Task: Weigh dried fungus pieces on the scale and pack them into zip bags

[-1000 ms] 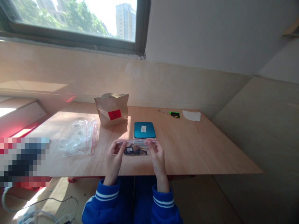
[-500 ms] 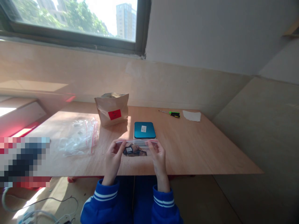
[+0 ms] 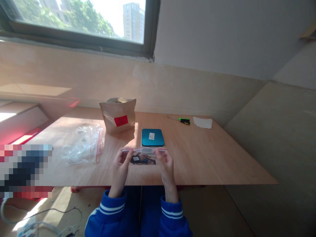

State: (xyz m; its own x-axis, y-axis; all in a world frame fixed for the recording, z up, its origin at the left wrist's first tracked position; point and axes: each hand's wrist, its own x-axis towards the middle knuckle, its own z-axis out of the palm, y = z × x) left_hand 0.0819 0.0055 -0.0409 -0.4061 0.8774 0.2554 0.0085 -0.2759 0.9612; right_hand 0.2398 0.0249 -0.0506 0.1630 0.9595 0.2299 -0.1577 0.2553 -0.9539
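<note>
Both hands hold a clear zip bag by its red-edged top, above the front part of the table. My left hand pinches the top's left end; my right hand pinches its right end. Between them the mouth bows slightly apart. Inside the bag lies something dark with a small white label, its kind hard to make out. Just beyond the bag sits a flat blue-topped device with a white sticker, perhaps a small scale.
A brown paper pouch with a red label stands behind to the left. Clear zip bags lie in a pile at left. A green-and-black screwdriver and a white paper piece lie at the back right of the wooden table.
My right hand has shifted slightly left, toward my left hand. The bag's mouth now bows apart in the middle, where it was straighter before.
</note>
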